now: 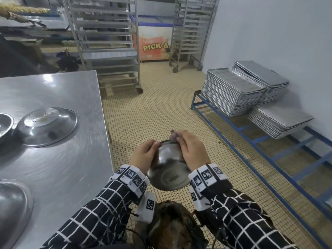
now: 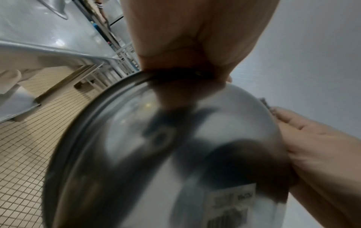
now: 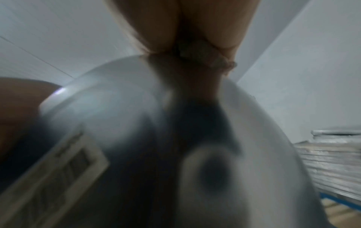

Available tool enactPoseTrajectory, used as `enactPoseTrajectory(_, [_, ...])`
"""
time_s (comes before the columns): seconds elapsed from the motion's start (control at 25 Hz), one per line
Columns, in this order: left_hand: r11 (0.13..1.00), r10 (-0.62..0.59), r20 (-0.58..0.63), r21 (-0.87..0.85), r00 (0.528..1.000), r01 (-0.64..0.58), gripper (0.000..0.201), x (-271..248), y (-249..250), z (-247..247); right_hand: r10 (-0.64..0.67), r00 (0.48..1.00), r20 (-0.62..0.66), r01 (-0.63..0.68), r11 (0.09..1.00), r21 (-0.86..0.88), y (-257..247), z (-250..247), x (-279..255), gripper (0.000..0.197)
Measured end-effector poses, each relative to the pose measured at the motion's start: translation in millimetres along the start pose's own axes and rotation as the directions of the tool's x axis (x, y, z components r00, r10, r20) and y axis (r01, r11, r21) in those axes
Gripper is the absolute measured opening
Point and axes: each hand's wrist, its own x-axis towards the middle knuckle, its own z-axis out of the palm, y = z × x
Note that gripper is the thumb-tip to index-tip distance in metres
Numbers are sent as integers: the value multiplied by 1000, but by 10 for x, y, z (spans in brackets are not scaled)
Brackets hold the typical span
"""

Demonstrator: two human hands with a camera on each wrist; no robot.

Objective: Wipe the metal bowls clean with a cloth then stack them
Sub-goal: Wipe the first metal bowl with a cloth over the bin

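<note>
Bowl (image 1: 168, 169) in hand sits at lower centre of the head view, off the table (image 1: 59, 97) and over the floor, base tilted toward the wearer so its outside can be wiped. Left hand (image 1: 143, 156) has its grip closed on the rim, steadying it; right hand (image 1: 193, 150) pinches a bunched cloth (image 1: 173, 135) against the far edge. Other bowls (image 1: 47, 126) wait upside down at middle left. Both wrist views are blurred; the bowl's inside is hidden.
</note>
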Motion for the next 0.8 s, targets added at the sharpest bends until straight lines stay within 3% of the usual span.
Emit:
enactPoseTrajectory(0.08, [997,-39,-61,-65,997,35,21,-8,-16,15,-48,993,-111,47,999,-15,-76,96,-77,27])
enactPoseTrajectory(0.2, [981,-96,-140,-184,986,69,22,8,-6,25,-124,980,-157,81,964,-254,-176,306,-236,37])
enactPoseTrajectory(0.28, [977,-99,-140,-204,985,69,23,21,-1,14,-119,976,-183,69,963,-261,-157,366,-326,44])
enactPoseTrajectory(0.36, [972,-102,-118,-221,988,74,25,11,-4,-17,76,969,-235,-86,996,-29,-71,322,-354,45])
enactPoseTrajectory(0.44, [968,-101,-124,-241,987,69,27,-2,-2,-65,409,895,-178,-347,889,299,110,295,-370,43])
enactPoseTrajectory(0.52, [972,-97,-135,-226,986,65,28,2,4,-105,554,830,-69,-484,776,403,207,254,-370,38])
enactPoseTrajectory(0.64, [979,-87,-135,-195,987,60,27,7,11,-116,462,874,-150,-393,854,341,70,210,-327,41])
enactPoseTrajectory(0.72, [982,-74,-133,-185,988,48,25,9,31,-96,276,945,-177,-227,940,255,-139,224,-282,46])
enactPoseTrajectory(0.8, [982,-56,-124,-186,991,32,25,13,58,-90,89,987,-136,-84,996,37,-308,305,-258,53])
